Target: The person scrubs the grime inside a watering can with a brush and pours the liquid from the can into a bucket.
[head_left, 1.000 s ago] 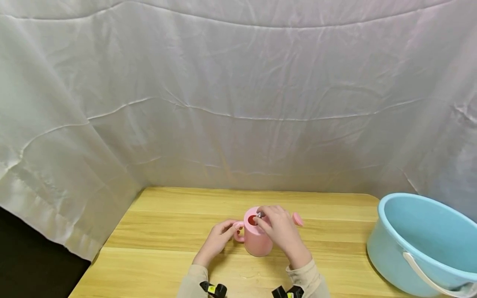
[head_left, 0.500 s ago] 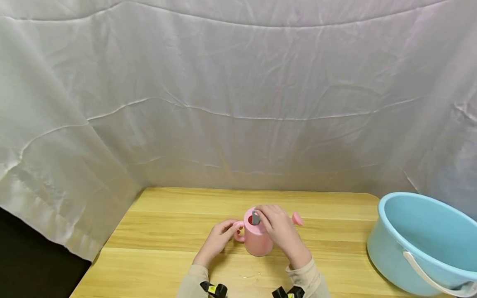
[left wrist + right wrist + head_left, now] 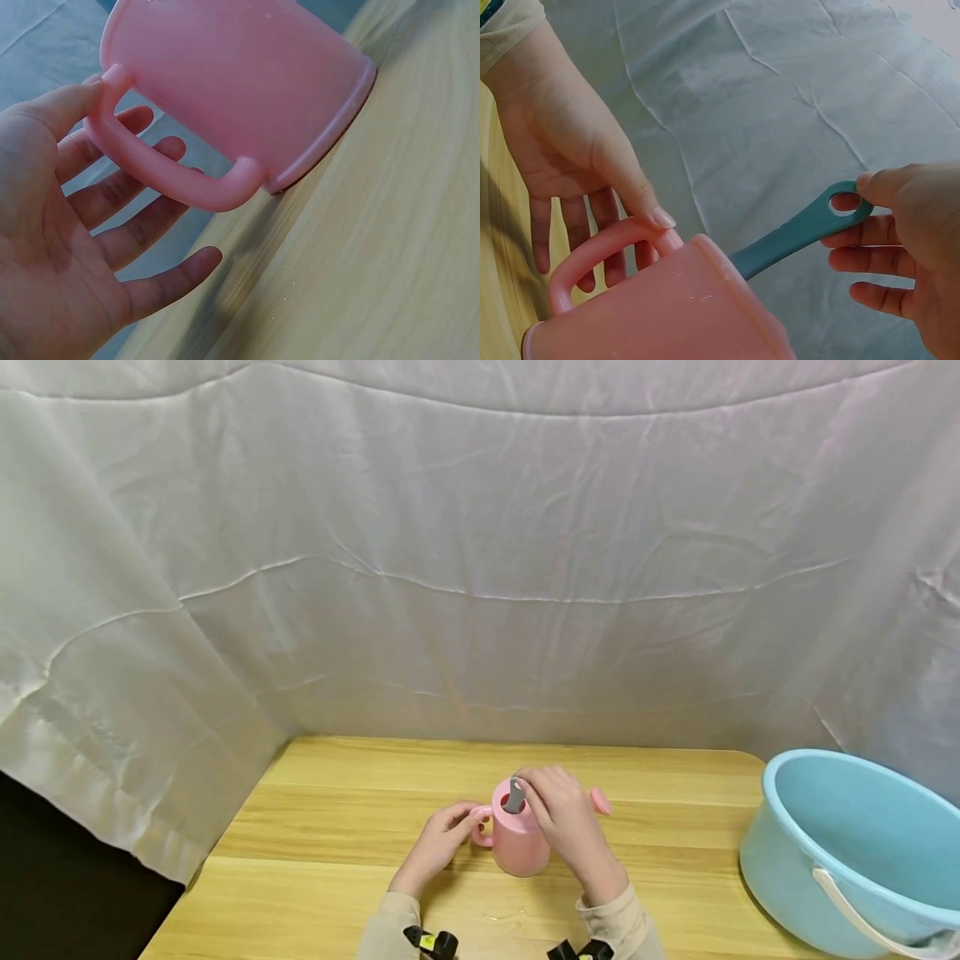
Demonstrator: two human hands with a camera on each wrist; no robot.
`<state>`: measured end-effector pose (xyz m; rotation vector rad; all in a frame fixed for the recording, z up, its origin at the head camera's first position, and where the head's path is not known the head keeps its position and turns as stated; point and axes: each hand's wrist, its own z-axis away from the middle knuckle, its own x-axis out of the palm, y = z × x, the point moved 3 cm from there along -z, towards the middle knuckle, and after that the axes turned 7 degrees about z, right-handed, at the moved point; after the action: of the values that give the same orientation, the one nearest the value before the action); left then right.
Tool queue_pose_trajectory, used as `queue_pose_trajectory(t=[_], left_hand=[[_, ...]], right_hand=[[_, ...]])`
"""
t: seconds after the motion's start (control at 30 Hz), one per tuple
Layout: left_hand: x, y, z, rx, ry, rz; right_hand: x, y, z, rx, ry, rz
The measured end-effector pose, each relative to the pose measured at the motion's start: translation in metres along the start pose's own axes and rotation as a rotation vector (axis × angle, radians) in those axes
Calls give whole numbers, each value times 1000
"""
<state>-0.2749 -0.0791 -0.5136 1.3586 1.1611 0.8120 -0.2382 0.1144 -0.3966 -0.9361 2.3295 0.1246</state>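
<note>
A pink watering can [image 3: 521, 847] stands upright on the wooden table, its round sprinkler head [image 3: 600, 801] pointing right. My left hand [image 3: 438, 843] holds the top of its loop handle [image 3: 165, 169], thumb over it and fingertips behind; the remaining fingers are spread loosely. My right hand [image 3: 564, 814] pinches the end of a grey-green utensil handle [image 3: 791, 234] with a hanging hole, between thumb and forefinger. That handle slants down into the round opening on top of the can. The utensil's lower end is hidden inside, so I cannot tell its kind.
A large light-blue bucket [image 3: 787, 860] with a white carrying handle [image 3: 855, 914] stands at the right. A little spilled water [image 3: 504, 916] lies on the table [image 3: 337, 827] before the can. A grey-white curtain [image 3: 480, 568] hangs behind and to the left.
More of the utensil's handle shows above the opening, and it has shifted its slant in my right hand. My left hand and the watering can have stayed in place.
</note>
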Motion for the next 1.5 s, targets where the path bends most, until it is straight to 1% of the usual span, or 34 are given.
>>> queue_pose_trajectory(t=[0.23, 0.43, 0.63, 0.9, 1.17, 1.5], left_hand=[[-1, -1, -1, -1, 3, -11], [0, 0, -1, -6, 2, -16], [0, 0, -1, 0, -1, -17], [0, -1, -1, 13, 9, -39], [0, 3, 1, 20, 7, -41], [0, -2, -1, 23, 19, -32]], right_hand=[[10, -1, 3, 63, -126, 52], [18, -2, 6, 130, -222, 41], [16, -3, 6, 157, -276, 47], [9, 2, 9, 231, -402, -10], [7, 5, 9, 248, -430, -19], [3, 5, 7, 252, -427, -15]])
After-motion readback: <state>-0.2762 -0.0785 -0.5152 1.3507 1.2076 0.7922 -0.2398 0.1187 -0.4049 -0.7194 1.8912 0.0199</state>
